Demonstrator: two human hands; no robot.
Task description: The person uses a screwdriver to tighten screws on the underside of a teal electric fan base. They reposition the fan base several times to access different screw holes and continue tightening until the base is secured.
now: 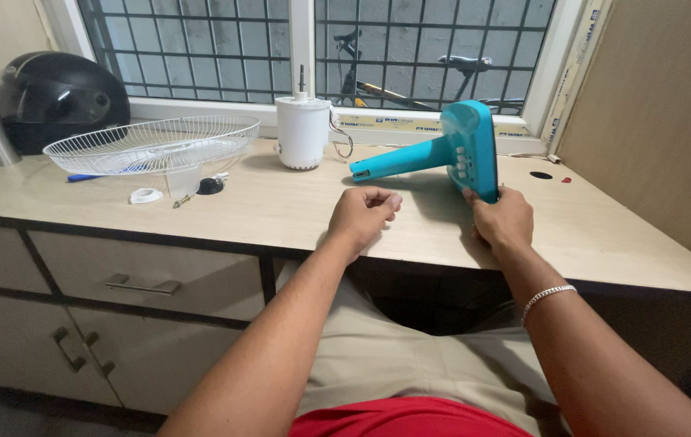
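Teal fan stand (443, 150) lies tipped on the desk (281, 212), and I've got my right hand (503, 220) clamped on its base. My left hand (363, 212) rests beside it, curled into a loose fist, empty. Fan looks well dismantled: white motor housing (303, 131) stands left of the stand, wire grille (155, 144) further left with small fittings (175, 190) loose under it.

Soft daylight enters through the barred window (313, 48) ahead, leaving the tabletop (281, 210) evenly bright with faint shadows. The picture is sharp; straight lines bow slightly near the wide-angle edges.
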